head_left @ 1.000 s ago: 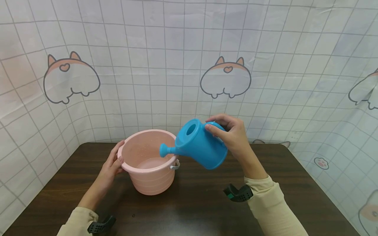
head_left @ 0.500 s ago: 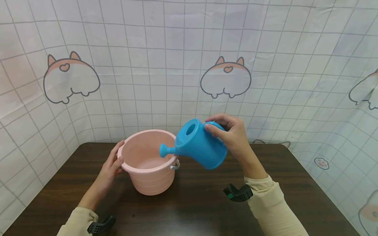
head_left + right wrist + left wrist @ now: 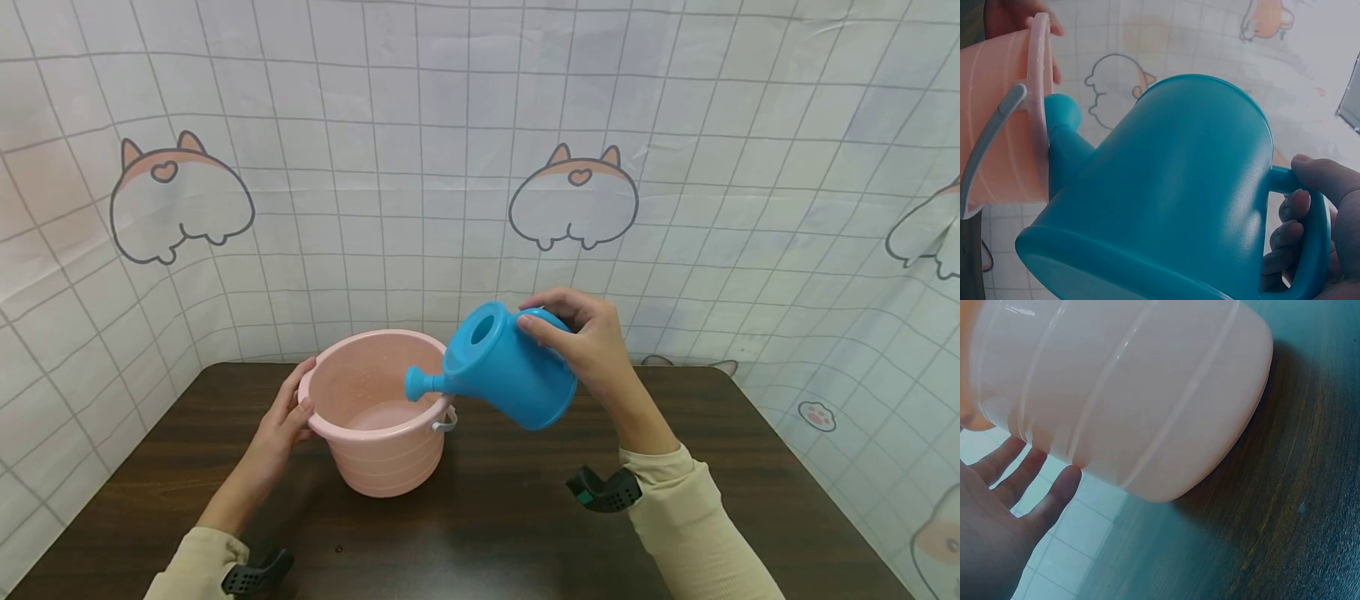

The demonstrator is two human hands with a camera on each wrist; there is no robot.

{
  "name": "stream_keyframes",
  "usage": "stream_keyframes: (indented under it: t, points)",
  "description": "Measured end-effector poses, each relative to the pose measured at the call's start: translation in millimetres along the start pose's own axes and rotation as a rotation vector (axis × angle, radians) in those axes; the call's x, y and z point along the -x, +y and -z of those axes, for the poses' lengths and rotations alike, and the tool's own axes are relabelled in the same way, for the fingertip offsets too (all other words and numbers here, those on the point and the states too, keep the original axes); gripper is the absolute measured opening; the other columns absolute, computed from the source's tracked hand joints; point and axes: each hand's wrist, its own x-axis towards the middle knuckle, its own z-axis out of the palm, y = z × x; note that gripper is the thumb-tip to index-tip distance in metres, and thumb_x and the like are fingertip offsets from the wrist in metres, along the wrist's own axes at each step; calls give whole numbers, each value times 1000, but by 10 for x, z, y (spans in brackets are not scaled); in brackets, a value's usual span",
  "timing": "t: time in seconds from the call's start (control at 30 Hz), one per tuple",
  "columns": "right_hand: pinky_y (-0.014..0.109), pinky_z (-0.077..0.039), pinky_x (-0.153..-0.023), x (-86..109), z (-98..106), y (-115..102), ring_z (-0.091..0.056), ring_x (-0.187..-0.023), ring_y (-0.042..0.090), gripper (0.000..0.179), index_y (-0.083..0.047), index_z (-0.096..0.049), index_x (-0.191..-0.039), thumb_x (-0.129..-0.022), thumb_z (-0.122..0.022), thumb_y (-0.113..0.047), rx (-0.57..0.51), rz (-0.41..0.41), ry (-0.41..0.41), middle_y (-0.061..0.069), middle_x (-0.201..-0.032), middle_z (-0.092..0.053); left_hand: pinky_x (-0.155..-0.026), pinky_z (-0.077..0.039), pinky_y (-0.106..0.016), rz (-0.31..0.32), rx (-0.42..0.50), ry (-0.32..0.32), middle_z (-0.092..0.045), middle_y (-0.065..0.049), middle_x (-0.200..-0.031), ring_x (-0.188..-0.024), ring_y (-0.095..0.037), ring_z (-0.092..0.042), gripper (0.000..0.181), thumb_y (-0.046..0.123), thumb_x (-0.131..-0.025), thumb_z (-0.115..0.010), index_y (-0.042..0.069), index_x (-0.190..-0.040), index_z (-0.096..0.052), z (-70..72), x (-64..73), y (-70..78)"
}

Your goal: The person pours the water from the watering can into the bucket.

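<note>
A pink bucket (image 3: pixel 386 467) stands on the dark wooden table (image 3: pixel 517 533), its grey handle (image 3: pixel 991 140) hanging down outside. At its left side my left hand (image 3: pixel 281 417) holds the rim, thumb at the edge; in the left wrist view several fingers (image 3: pixel 1060 487) lie against the outer wall. My right hand (image 3: pixel 588 337) grips the handle of a blue watering can (image 3: pixel 517 371), fingers curled through the loop. The can is held above the table, tilted left, its spout head (image 3: pixel 417 382) over the bucket's right rim. Small droplets show on the bucket's inner wall.
A white grid-patterned cloth (image 3: pixel 420 208) with cartoon animal prints hangs behind the table and along both sides. Each wrist wears a black band (image 3: pixel 606 490). One small dark spot (image 3: pixel 339 549) marks the table near the front.
</note>
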Motion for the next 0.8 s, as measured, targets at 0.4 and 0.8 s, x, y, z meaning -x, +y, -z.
stream_keyframes:
  t: [0.4, 0.8]
  points:
    - [31, -51, -69, -17, -2, -5, -59, -70, 18, 18, -10, -67, -100, -83, -66, -16, 14, 5, -9, 3, -80, -65, -81, -48, -24, -4, -10, -1, -27, -15, -144, -112, -11, -48, 50, 22, -100, -29, 31, -146, -12, 0, 6, 7]
    - [29, -51, -69, 11, -22, -285, -57, -68, 15, 18, 1, -64, -100, -83, -64, -5, 22, 7, -18, 8, -79, -64, -81, -48, -24, -3, -12, 0, -28, -14, -143, -112, -13, -48, 50, 23, -100, -29, 31, -146, -12, 3, 1, 0]
